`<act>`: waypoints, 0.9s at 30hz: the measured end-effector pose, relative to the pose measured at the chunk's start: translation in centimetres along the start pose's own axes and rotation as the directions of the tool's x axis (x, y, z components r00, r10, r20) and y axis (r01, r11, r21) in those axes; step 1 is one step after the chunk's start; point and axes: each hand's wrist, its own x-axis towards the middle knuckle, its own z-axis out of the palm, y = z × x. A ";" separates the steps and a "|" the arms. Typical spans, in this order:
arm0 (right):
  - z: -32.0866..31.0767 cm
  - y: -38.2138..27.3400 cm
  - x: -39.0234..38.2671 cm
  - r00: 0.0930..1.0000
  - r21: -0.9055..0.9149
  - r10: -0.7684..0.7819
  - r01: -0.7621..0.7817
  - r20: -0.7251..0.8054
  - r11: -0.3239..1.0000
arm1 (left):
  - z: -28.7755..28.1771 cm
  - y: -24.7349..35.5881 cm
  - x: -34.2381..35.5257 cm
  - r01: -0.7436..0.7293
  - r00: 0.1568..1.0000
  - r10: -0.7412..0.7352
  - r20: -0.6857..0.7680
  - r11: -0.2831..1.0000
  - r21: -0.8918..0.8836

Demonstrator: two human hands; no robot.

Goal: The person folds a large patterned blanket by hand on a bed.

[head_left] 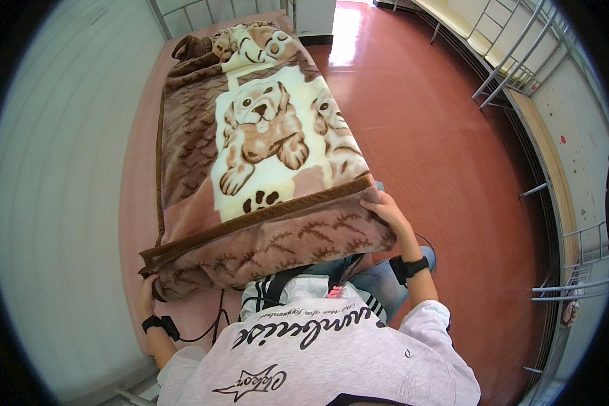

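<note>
Toward the near left corner of the pink-sheeted bed [137, 183], I see the left hand [147, 291] touching the brown blanket [260, 145] at its near end, fingers hidden, so I can't tell its grip. By the right edge, the right hand [386, 208] pinches that same end, thumb uppermost. Beyond, the blanket stretches toward the far edge's metal rail [188, 8].
</note>
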 end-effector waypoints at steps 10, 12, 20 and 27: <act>-0.3 -0.9 -1.2 0.983 0.229 0.176 -0.185 0.058 0.956 | 4.0 1.0 -1.3 -0.139 0.986 0.115 -0.122 0.966 -0.216; -0.6 -2.8 -0.7 0.995 0.232 0.060 -0.078 0.086 0.970 | 1.8 3.5 -1.3 -0.099 0.991 0.066 -0.114 0.946 -0.307; -2.3 -9.4 -6.3 0.978 -0.117 -0.200 0.206 0.065 0.971 | -8.0 5.4 -0.4 -0.388 0.889 0.455 -0.056 0.684 -0.617; -0.8 -4.0 -3.4 0.779 0.272 -0.602 0.626 -0.175 0.731 | -7.8 6.6 5.0 -0.681 0.678 0.701 -0.221 0.486 -0.547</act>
